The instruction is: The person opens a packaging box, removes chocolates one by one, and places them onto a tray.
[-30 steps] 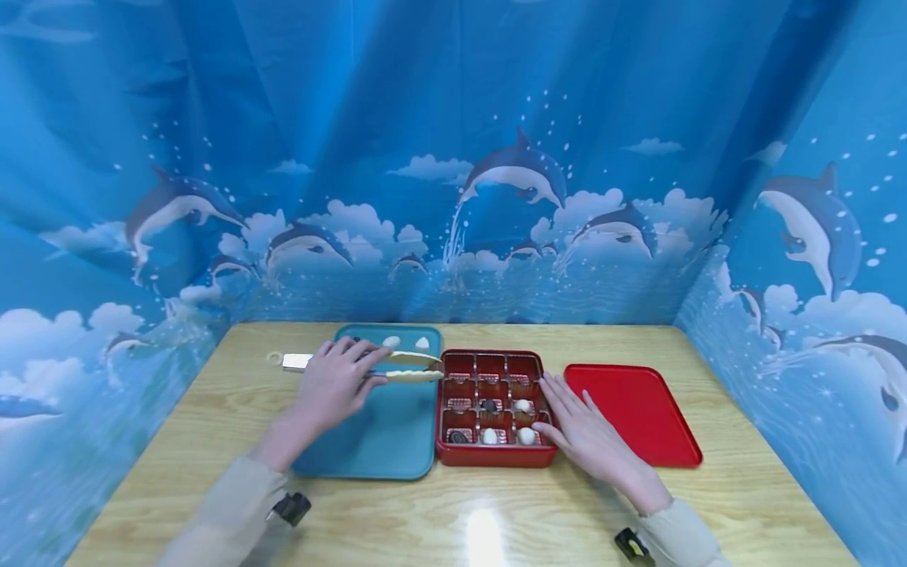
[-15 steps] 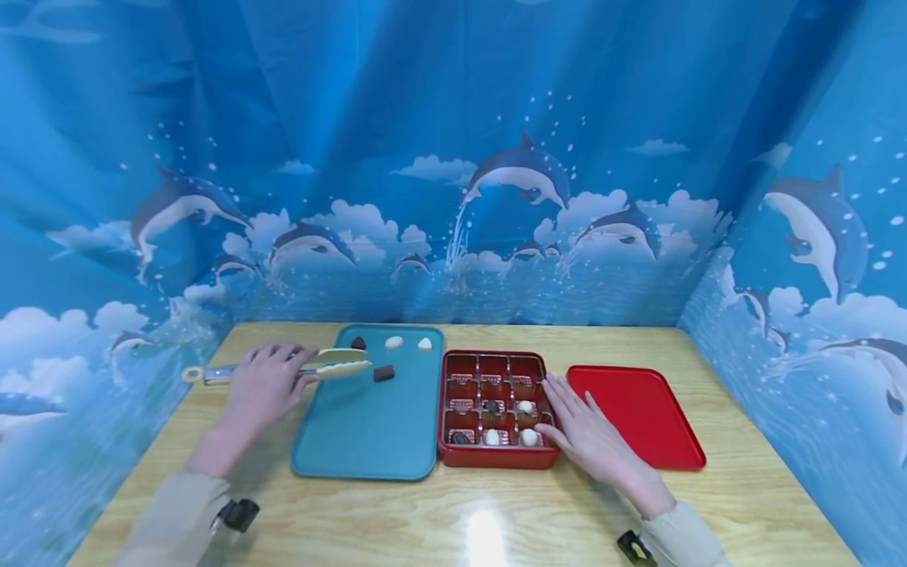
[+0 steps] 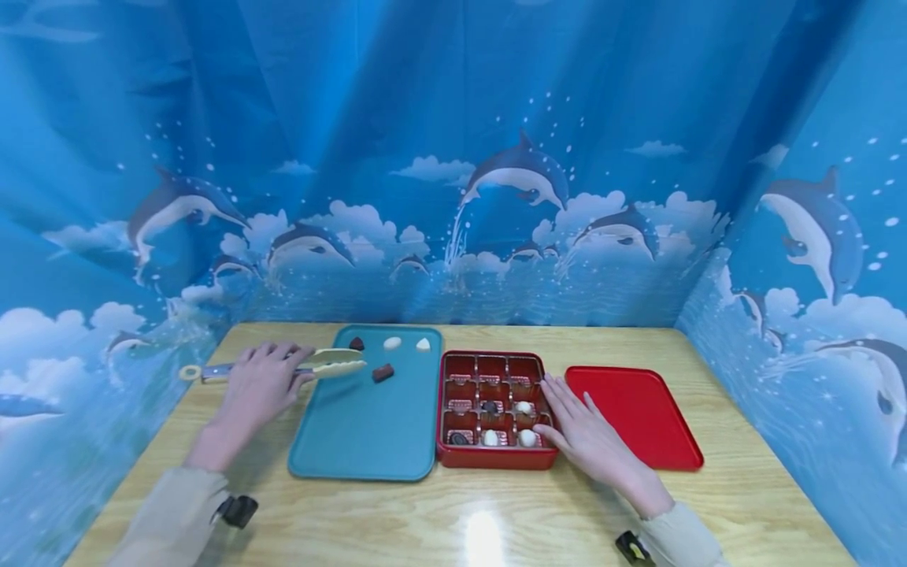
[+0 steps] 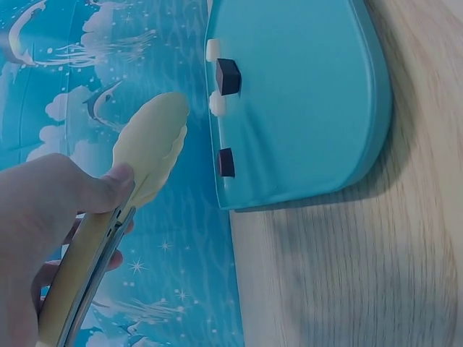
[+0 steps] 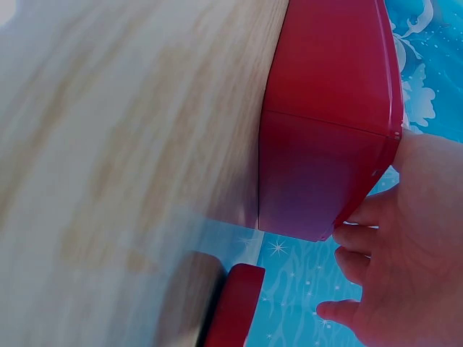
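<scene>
My left hand (image 3: 262, 386) grips a pair of tongs (image 3: 340, 362) over the left side of the blue tray (image 3: 361, 441). The tongs' cream tips stand slightly apart, with nothing between them. Just right of the tips lies a brown block-shaped chocolate (image 3: 383, 372). Along the tray's far edge are a dark chocolate (image 3: 357, 344), a white oval one (image 3: 392, 343) and a white triangular one (image 3: 423, 345). My right hand (image 3: 584, 433) rests, fingers extended, against the right rim of the red divided box (image 3: 496, 457). Several dark and white chocolates sit in its front and middle compartments.
A flat red lid or tray (image 3: 634, 413) lies right of the box, partly behind my right hand. The blue tray stands close against the box's left side. A dolphin-print curtain (image 3: 453, 157) closes off the back and sides of the wooden table (image 3: 397, 520).
My left hand has drawn the tongs left, from the box's left edge to the tray's left side. The brown block shows again and has turned slightly. My right hand stays put.
</scene>
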`<state>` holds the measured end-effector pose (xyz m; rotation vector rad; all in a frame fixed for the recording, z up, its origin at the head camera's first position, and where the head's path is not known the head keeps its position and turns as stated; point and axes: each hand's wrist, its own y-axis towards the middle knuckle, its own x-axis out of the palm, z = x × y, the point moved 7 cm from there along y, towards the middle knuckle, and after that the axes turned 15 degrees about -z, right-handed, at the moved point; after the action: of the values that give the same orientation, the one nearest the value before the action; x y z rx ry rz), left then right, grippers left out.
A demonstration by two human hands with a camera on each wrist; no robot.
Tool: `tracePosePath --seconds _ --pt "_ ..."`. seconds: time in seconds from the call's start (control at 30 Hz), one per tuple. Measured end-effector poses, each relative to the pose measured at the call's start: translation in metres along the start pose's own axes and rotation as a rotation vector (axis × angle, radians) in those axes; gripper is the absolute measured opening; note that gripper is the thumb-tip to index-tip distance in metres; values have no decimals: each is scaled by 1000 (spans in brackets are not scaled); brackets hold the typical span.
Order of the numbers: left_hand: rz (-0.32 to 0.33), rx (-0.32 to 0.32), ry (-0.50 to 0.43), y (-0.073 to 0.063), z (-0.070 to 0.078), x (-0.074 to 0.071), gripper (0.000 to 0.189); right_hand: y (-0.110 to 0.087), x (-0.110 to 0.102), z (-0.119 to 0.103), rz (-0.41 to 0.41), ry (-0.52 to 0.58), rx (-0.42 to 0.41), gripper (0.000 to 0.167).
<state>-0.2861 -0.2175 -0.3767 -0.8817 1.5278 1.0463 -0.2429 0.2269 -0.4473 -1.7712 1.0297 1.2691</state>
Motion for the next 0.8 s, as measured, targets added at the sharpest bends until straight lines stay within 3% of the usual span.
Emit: tracePosePath --seconds 0.27,0.4,0.63,0.8 --pt "-116 20 30 10 15 13 46 -1 -2 -2 11 -1 -7 78" --pt "-94 55 49 15 26 19 46 -1 -2 -2 22 -9 -16 76" --pt "0 112 131 25 45 17 43 0 -1 1 4 4 -2 80" --pt "1 92 151 30 46 21 40 1 0 1 2 6 -5 80"
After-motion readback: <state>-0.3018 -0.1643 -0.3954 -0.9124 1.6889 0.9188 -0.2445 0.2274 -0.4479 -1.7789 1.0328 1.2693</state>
